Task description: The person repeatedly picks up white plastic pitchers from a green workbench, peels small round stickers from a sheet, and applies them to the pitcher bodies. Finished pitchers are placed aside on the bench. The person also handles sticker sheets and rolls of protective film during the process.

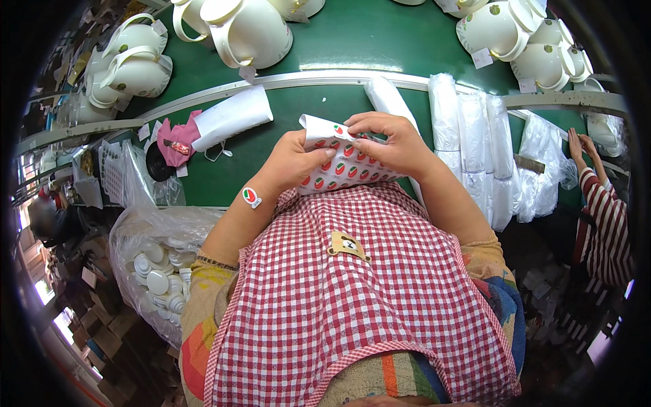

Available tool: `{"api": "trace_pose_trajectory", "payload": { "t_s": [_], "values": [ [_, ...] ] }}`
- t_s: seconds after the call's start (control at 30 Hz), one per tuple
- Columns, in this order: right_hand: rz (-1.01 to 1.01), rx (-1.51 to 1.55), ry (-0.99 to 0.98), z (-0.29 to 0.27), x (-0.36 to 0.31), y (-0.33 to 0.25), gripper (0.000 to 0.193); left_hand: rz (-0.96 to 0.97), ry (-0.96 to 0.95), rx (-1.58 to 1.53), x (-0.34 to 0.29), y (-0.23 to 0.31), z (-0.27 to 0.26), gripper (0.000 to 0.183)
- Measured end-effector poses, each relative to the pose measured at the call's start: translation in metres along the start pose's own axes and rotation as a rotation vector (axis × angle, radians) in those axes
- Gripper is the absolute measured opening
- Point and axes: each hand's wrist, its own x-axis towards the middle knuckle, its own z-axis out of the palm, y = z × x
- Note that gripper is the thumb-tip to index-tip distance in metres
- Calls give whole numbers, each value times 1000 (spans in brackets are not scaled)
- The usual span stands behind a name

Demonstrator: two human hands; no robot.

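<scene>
A curled white sheet of red-and-green stickers [339, 169] is held up in front of my apron. My left hand [296, 161] grips its left side, thumb across the printed face. At the upper right edge, my right hand [393, 144] has its thumb and fingers closed on the sheet; whether a single sticker is between the fingertips cannot be made out. One loose sticker [251, 197] of the same design clings to my left forearm near the wrist.
White lidded jugs [247, 34] stand beyond a metal rail [325, 79] on the green table. Rolled clear plastic bags [468, 136] lie at right, a white paper roll [234, 117] and pink cloth [178, 141] at left. A bag of white lids [159, 271] hangs lower left. Another person's hands [582, 146] are far right.
</scene>
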Motion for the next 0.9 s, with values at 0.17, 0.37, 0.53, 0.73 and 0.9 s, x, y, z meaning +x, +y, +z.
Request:
{"api": "trace_pose_trajectory", "payload": {
  "t_s": [0.17,0.37,0.53,0.73,0.9],
  "values": [
    [60,46,9,0,-1,1,17,7,2,20,3,0,1,26],
    [112,80,273,-5,3,7,14,-54,74,43,4,3,1,26],
    [-402,-217,344,11,21,-34,15,-100,83,-58,29,8,0,25],
    [-829,-585,198,55,46,-51,21,390,-71,179,52,-17,-4,19],
    [-726,-553,4,61,37,-40,30,142,-56,-24,50,-18,-11,19]
  ]
}}
